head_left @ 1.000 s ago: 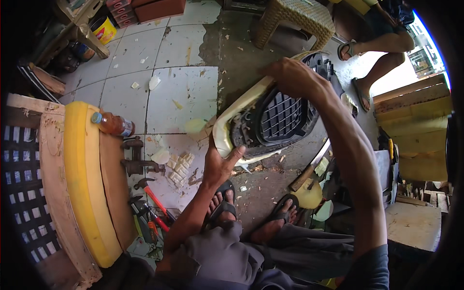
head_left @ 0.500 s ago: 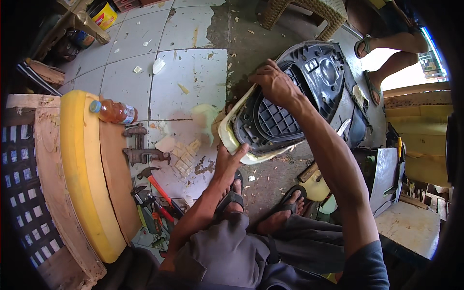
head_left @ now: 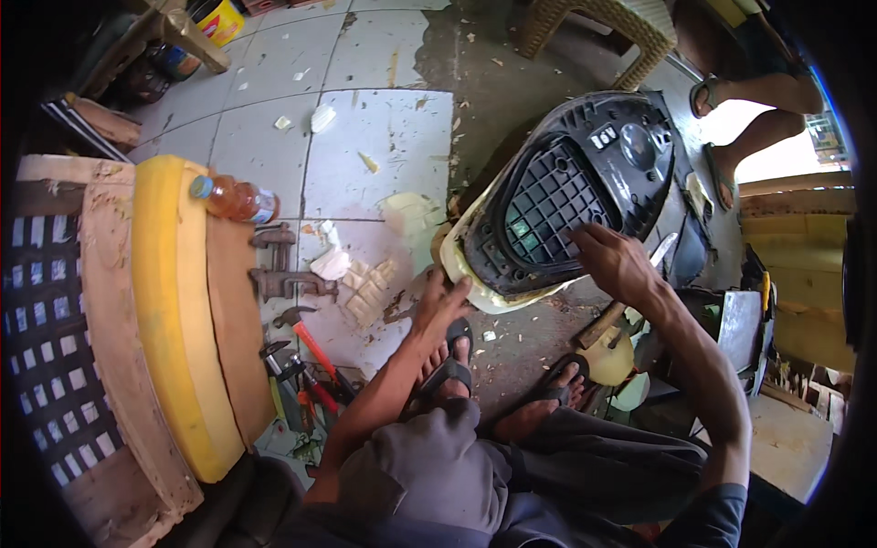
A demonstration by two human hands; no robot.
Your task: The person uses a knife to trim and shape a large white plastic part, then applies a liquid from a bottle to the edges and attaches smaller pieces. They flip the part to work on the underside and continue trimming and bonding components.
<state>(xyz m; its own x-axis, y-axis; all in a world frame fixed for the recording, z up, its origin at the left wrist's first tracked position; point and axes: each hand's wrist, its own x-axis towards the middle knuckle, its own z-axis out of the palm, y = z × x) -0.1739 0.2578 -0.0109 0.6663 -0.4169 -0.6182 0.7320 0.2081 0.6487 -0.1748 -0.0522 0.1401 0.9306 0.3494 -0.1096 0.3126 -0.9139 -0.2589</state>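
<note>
On the tiled floor before the seated person's feet, a black plastic motorcycle seat base (head_left: 575,201) stands tilted, underside up. Right hand (head_left: 614,263) presses flat on its ribbing; left hand (head_left: 442,303) grips its foam-edged lower rim.

floor (head_left: 375,137): you are looking at pale, stained tiles | wicker stool (head_left: 603,27): standing beyond them | daylight: glaring beside the stool

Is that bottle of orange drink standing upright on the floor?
No, the bottle lies on its side, resting against the yellow foam cushion at the person's left.
</note>
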